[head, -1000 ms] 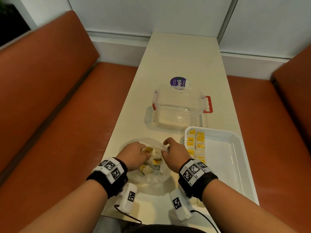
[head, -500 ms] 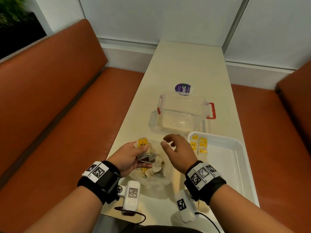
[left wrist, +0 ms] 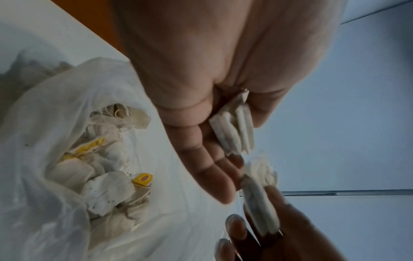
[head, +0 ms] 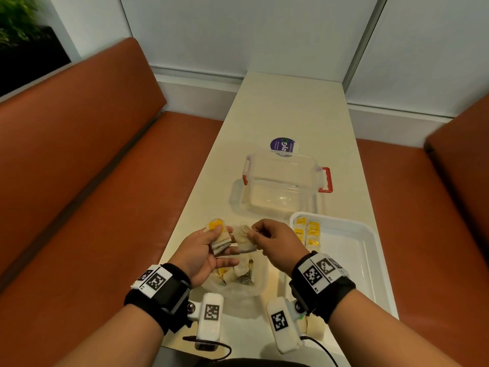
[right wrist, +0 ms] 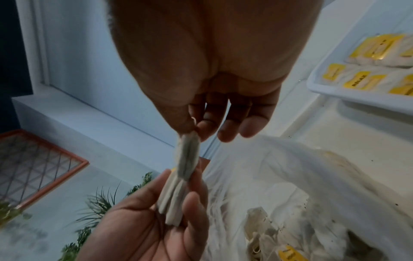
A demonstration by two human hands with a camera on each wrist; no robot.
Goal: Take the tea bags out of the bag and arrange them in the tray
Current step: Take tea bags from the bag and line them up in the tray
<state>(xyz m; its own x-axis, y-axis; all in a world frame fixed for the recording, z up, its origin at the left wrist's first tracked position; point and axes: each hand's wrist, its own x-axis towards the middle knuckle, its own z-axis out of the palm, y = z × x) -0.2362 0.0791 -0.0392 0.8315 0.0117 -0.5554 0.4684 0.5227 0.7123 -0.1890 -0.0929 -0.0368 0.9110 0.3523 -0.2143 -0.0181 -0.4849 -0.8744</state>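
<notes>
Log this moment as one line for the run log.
left hand: holds tea bag stack | right hand: pinches one tea bag | plastic bag: more inside | tray: partly filled

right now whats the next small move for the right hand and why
Probably carry the tea bag pinched in the right hand over to the tray and set it beside the rows already there. It looks free of the stack the left hand grips.
</notes>
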